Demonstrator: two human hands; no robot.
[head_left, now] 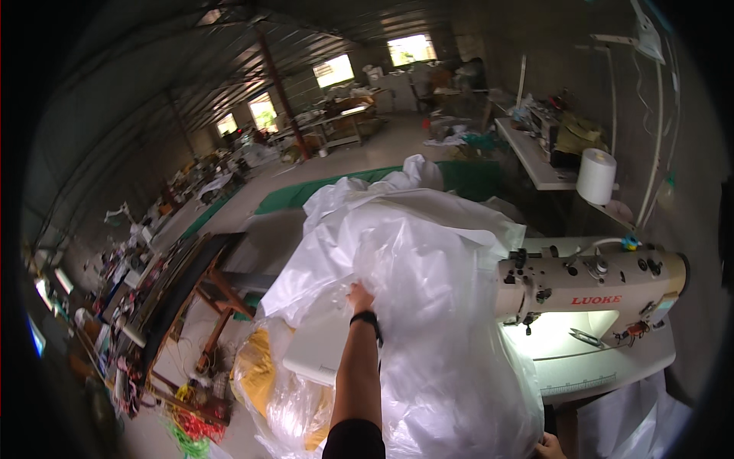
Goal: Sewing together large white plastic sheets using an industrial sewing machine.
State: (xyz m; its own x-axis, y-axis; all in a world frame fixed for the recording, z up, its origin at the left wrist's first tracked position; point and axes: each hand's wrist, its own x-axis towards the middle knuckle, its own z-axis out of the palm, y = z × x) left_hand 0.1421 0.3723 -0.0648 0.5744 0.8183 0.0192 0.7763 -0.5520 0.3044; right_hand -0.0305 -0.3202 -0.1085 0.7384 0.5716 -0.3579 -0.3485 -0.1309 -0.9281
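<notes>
A big heap of translucent white plastic sheeting (428,260) fills the middle of the view, spilling over the table to the left of a beige sewing machine (589,291). My left hand (359,295), with a black band on its wrist, reaches up and grips a fold of the sheeting. Only part of my right hand (549,447) shows at the lower edge, against the bottom of the plastic beside the table; its fingers are mostly hidden. A lamp under the machine's arm lights the white table top (604,367).
A white thread cone (596,176) stands behind the machine. A clear bag with yellow material (256,375) lies on the floor at lower left beside a wooden bench (206,283). Green matting (290,195), cluttered tables and other workstations fill the hall beyond.
</notes>
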